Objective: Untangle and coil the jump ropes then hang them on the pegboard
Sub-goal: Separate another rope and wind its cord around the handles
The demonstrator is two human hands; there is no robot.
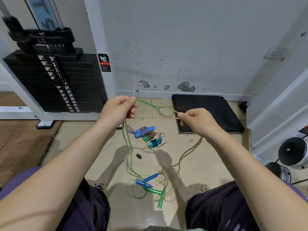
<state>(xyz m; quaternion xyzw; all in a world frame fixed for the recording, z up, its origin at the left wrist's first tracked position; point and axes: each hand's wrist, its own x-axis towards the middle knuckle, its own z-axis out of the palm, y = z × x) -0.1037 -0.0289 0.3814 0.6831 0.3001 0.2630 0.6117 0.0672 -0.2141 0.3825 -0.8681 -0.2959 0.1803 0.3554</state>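
My left hand [119,110] pinches a clear green jump rope [127,140] at chest height; its strands hang down to the floor. My right hand [195,120] pinches a tan-orange rope [188,151] that crosses the green one in a loop [164,111] between my hands. Both ropes run to a tangle on the floor between my knees, with blue handles [147,180] and green handles [157,195]. Three coiled ropes lie further out: one with blue handles [144,130] and two with green handles [150,139]. No pegboard is in view.
A black weight stack [55,82] in a white frame stands at the left. A black foam pad [206,112] lies against the wall at the right. Dumbbells [291,152] sit at the far right. A small dark scrap [138,156] lies on the tile floor.
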